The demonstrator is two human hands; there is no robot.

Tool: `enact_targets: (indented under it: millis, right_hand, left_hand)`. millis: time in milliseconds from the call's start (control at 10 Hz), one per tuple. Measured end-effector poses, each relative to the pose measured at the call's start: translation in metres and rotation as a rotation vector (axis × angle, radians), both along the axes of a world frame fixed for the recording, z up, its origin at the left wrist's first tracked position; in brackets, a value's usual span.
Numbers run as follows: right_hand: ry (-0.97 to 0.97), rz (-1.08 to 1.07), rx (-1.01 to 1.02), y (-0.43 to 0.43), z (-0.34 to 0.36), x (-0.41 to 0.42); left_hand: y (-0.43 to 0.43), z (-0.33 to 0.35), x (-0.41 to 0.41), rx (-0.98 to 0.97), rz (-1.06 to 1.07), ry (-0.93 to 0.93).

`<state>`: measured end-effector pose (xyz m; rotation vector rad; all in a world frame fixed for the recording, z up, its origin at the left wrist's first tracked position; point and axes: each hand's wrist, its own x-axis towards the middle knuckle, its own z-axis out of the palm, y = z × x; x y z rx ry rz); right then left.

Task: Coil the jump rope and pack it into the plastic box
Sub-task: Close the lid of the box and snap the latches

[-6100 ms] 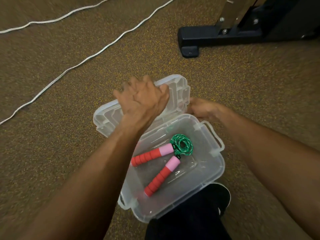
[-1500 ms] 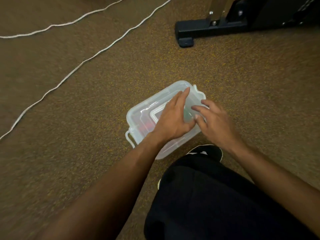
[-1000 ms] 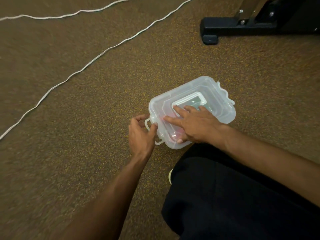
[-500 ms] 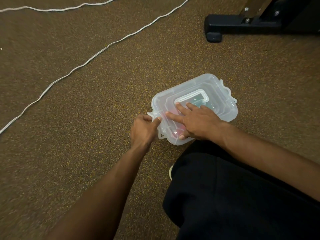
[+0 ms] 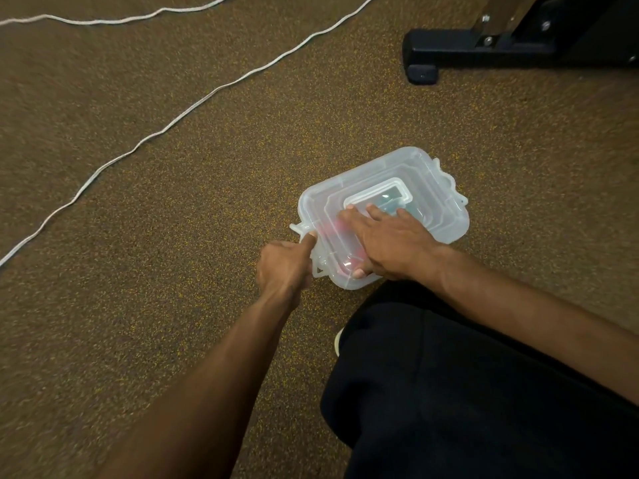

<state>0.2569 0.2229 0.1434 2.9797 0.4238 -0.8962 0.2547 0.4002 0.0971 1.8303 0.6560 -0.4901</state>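
The clear plastic box point(image 5: 439, 198) sits on the carpet with its lid down. Through the lid the jump rope point(image 5: 328, 229) shows only as a faint red and green blur. My right hand point(image 5: 387, 242) lies flat on the near part of the lid, fingers spread. At the box's left end, my left hand point(image 5: 285, 264) is curled, with its thumb pressed against the clasp point(image 5: 304, 233).
A white cord point(image 5: 193, 107) runs diagonally over the brown carpet to the left, and a second stretch crosses the far left. The black foot of a piece of equipment point(image 5: 449, 55) stands at the back right. My dark-trousered leg point(image 5: 484, 392) fills the lower right.
The lid, open six seconds ago, is down. My left hand left the lid for the left clasp, and its thumb now presses there. My right hand stays flat on the lid.
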Motion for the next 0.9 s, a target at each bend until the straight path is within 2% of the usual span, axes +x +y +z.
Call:
enact_targets:
  millis: [200,500,600,900]
  right_hand:
    - [0.008,-0.005,0.006,-0.003,0.001,0.000]
    - [0.010,-0.025,0.025,-0.004,-0.006,0.000]
    - [0.004,-0.017,0.023,-0.004,-0.007,0.000]
    - [0.020,0.008,0.032,-0.007,0.000,-0.001]
  left_hand:
    - [-0.007,0.006,0.002,0.076,-0.107,-0.004]
    - [-0.023,0.010,0.011,0.421,-0.228,0.007]
    - [-0.035,0.021,0.007,0.511,-0.239,-0.062]
    - [-0.022,0.020,-0.004,0.514,-0.292,-0.211]
